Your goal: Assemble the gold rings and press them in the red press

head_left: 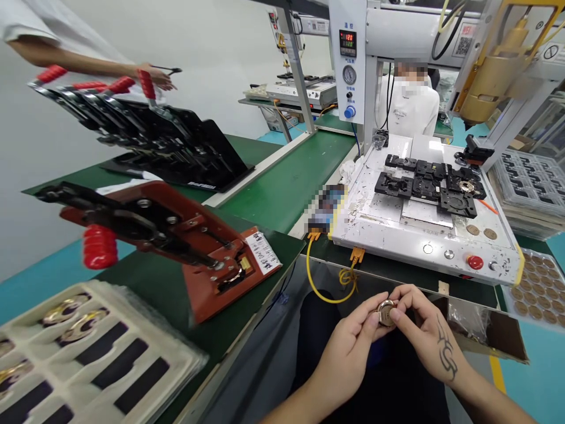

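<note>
Above my lap, my left hand and my right hand pinch a small round watch case between them. It has a gold-coloured rim and a brown round face with fine marks too small to read. Fingers and thumbs of both hands close on its two sides. Beyond my hands is a white machine base, bearing several black fixture blocks. A gold ring-shaped part sits in one block at the right. Two brown discs lie on the base's front right.
A red-brown toggle clamp press stands at left, near a cream tray with gold parts. Behind it are black clamp fixtures. Brown discs fill a clear tray at right. A yellow cable hangs ahead. Two other people are nearby.
</note>
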`<state>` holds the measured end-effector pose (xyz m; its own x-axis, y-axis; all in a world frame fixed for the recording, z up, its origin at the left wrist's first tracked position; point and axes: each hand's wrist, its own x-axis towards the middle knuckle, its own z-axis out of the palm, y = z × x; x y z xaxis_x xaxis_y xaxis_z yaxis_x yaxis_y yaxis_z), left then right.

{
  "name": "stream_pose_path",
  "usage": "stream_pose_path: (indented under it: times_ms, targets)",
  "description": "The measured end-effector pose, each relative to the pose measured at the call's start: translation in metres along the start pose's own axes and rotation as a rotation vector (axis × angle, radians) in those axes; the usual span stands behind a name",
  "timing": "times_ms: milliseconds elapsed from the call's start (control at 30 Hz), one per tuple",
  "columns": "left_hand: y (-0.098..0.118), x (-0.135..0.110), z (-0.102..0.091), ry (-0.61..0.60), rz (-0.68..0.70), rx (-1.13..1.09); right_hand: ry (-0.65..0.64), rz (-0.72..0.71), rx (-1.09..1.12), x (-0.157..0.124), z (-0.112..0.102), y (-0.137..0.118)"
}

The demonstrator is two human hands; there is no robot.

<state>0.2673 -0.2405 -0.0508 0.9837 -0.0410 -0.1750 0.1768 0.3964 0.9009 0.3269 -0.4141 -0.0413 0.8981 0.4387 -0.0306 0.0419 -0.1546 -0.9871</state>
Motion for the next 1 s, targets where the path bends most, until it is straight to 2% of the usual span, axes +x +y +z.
stream_pose_path:
  times_ms: [267,400,533,633,733,867,1000]
  targets:
    - [-0.003,-0.001,0.002,0.033,0.022,0.052,0.110,-0.109,-0.089,-0.004,0.007,0.006]
    - [-0.008,-0.001,0.001,0.094,0.064,0.125,0.140,-0.205,-0.218,-0.006,0.010,0.011]
    - [-0.013,-0.001,-0.002,0.095,0.091,0.159,0.191,-0.236,-0.313,-0.005,0.008,0.019]
    - [-0.006,0.001,-0.007,0.019,0.087,0.232,0.073,-0.287,-0.358,0.000,0.002,0.019]
    - [0.011,0.002,-0.012,-0.043,0.104,0.339,-0.058,-0.347,-0.394,0.008,-0.002,0.010]
    - [0.032,0.001,-0.015,-0.030,0.144,0.406,-0.091,-0.235,-0.269,0.018,-0.001,-0.005]
    - [0.032,-0.001,-0.018,-0.011,0.110,0.367,-0.105,-0.083,-0.140,0.023,0.004,-0.009]
